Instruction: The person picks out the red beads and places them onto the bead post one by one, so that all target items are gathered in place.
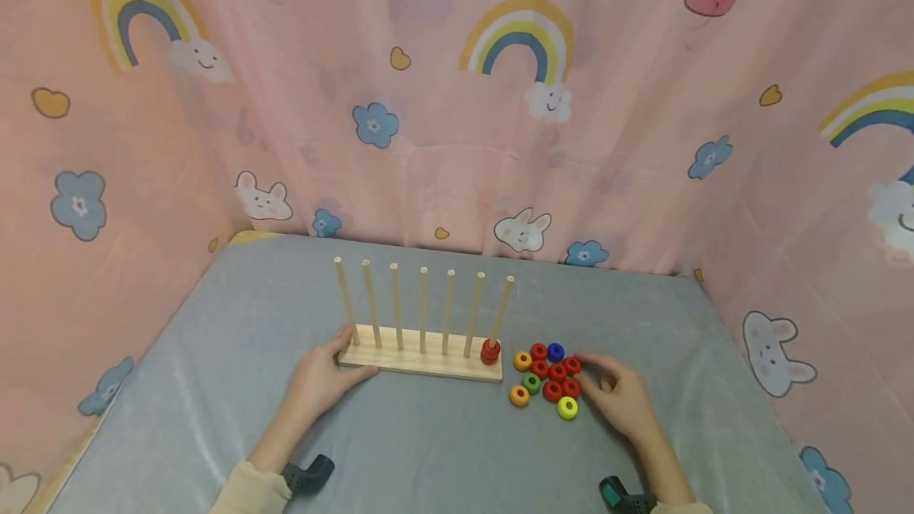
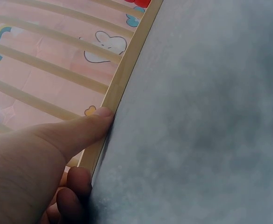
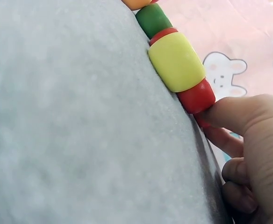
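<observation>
A pale wooden peg rack (image 1: 421, 363) with several upright pegs stands on the table. My left hand (image 1: 319, 379) grips its left end, the thumb along the front edge (image 2: 111, 100) and the other fingers round the end. Red beads (image 1: 489, 353) sit at the base of the rightmost peg. To the right of the rack lies a cluster of loose beads: several red, plus orange, green, blue and a yellow bead (image 1: 567, 408). At the cluster's right side, my right hand (image 1: 623, 399) pinches a red bead (image 1: 572, 365) between thumb and index finger.
A grey cloth (image 1: 428, 443) covers the table. Pink patterned curtains (image 1: 443, 173) rise behind it and at both sides. An orange bead (image 1: 519, 396) lies at the cluster's near left edge. Dark devices (image 1: 310, 474) are strapped at both wrists.
</observation>
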